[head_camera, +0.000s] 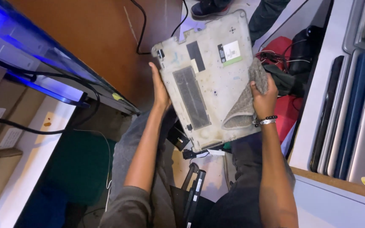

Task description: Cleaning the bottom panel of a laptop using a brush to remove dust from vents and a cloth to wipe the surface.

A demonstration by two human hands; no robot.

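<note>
Currently holding a laptop (210, 80) bottom-side up over my lap, tilted, its dirty pale base panel facing me. Left hand (160, 90) is flat along the left long edge, fingers wrapped out of sight behind, palm closed on the rim. Right hand (263, 99) presses a grey cloth (246, 103) against the panel near the right edge, thumb and fingers closed over cloth and rim together.

Handling, judged: rigid slab, moderate weight for two hands, too wide to trust to one. Plastic skin looks dusty and stained, so likely slick under a dry palm; the cloth is soft, limp, folds under my fingers and gives some grip. Long dark vent grille (192, 98) in the middle and the labels (229, 52) are weaker spots, so pressure belongs on the plain areas and edges. Best hold: opposite long edges, as now, away from the hinge corner (161, 53) where a bit of metal sticks out.

Room: tight. Brown desk (85, 38) with a blue-lit edge sits close on the left, cables (43, 80) trailing off it. White shelf (317, 97) with stacked laptops (360, 118) standing on edge lies close on the right, red bag (281, 50) and wires between. Loose black parts (194, 185) lie on the floor between my knees. Another person's shoe (208, 7) is just beyond the far edge. Freest space is straight up toward me
</note>
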